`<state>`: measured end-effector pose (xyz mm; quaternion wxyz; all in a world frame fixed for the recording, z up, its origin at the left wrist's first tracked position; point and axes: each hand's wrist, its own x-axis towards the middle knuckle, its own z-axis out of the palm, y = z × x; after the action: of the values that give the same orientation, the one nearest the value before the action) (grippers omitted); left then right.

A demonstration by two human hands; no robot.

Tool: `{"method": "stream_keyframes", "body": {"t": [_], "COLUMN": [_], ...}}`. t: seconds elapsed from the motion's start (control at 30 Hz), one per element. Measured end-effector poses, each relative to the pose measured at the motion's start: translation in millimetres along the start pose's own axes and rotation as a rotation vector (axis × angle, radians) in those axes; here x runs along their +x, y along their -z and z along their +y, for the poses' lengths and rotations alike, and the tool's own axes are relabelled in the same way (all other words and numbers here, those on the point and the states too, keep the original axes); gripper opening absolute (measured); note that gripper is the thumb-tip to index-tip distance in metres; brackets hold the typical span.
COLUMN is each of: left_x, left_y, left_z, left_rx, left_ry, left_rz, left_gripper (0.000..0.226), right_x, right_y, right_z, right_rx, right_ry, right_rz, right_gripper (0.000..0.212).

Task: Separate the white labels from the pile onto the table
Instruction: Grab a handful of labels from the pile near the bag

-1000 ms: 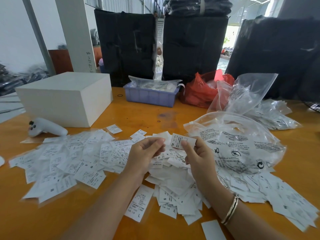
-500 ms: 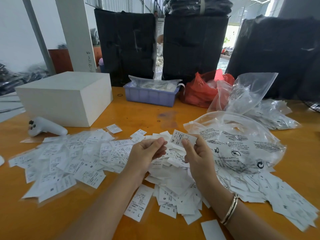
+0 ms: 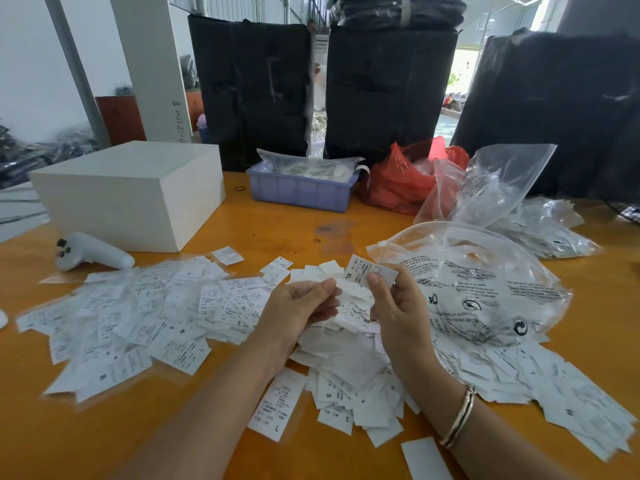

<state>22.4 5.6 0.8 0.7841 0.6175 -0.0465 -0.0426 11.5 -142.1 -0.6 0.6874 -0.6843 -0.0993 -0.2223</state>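
A heap of small white labels [image 3: 349,372] lies on the orange table [image 3: 270,230] in front of me. More labels are spread flat to the left [image 3: 138,317] and trail off to the right [image 3: 568,396]. My right hand [image 3: 398,317] pinches one label marked XL [image 3: 360,273] between thumb and fingers, held above the heap. My left hand [image 3: 298,306] hovers just left of it with fingers curled; its fingertips meet at a white label edge, and I cannot tell if it holds one.
A large clear printed plastic bag [image 3: 485,285] lies right of my hands, with more bags [image 3: 540,230] behind. A white box [image 3: 131,192], a white controller [image 3: 90,251], a lilac tray [image 3: 301,188] and a red bag [image 3: 398,178] stand farther back.
My right hand has lifted the XL label slightly and tilted it; my left hand stays close beside it. The piles have not moved.
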Motion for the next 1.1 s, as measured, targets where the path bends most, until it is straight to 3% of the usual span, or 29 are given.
{"method": "stream_keyframes", "body": {"t": [0.63, 0.8, 1.1], "left_x": [3, 2, 3], "left_y": [3, 4, 3], "left_z": [-2, -2, -3], "left_rx": [0.012, 0.078, 0.184], "left_ry": [-0.01, -0.048, -0.025], "left_rz": [0.059, 0.094, 0.043], "left_gripper": [0.032, 0.014, 0.003], "right_x": [0, 2, 1], "right_y": [4, 6, 4], "right_z": [11, 15, 13], "right_rx": [-0.255, -0.311, -0.249], "right_ry": [0.072, 0.015, -0.061], "right_rz": [-0.086, -0.126, -0.231], "right_gripper": [0.013, 0.013, 0.007]}}
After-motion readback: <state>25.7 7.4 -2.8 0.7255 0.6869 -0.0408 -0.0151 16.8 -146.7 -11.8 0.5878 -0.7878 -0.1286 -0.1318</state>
